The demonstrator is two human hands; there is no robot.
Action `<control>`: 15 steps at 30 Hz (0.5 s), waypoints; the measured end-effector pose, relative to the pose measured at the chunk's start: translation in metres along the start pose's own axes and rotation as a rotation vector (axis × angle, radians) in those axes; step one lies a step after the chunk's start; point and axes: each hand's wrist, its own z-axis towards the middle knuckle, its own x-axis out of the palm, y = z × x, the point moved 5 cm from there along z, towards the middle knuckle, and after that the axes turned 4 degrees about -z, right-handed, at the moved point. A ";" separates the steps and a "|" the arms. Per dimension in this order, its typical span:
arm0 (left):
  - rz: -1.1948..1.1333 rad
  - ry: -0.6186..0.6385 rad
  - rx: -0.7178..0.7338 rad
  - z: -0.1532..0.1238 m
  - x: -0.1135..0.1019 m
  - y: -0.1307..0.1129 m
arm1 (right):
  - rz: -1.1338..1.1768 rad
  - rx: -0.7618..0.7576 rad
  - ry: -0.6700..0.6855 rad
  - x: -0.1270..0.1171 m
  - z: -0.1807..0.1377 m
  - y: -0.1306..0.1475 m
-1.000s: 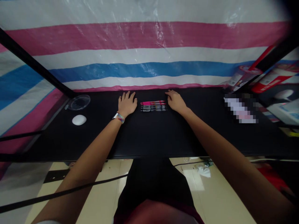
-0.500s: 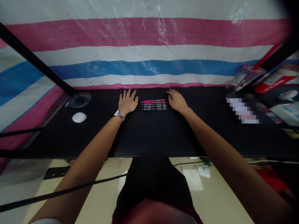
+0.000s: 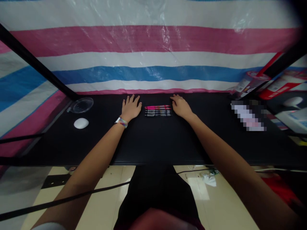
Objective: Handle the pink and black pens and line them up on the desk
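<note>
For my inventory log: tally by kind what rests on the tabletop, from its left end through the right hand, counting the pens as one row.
Hands: 2 (left hand, right hand)
Row of pens: 1
White rounded object: 1
Clear round object: 1
Total: 5

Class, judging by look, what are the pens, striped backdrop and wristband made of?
Pens: probably plastic, from their coloured barrels; finish too small to tell.
Striped backdrop: likely plastic sheeting, glossy, with creases and glare.
Wristband: perhaps woven fabric, matte, given its multicoloured bands.
</note>
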 end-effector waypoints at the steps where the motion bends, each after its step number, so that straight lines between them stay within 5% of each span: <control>1: 0.000 -0.006 0.001 -0.001 0.000 0.000 | -0.004 -0.004 0.003 0.000 0.000 0.000; 15: -0.021 -0.037 0.015 -0.002 -0.002 -0.004 | -0.029 -0.004 0.005 -0.001 0.000 0.002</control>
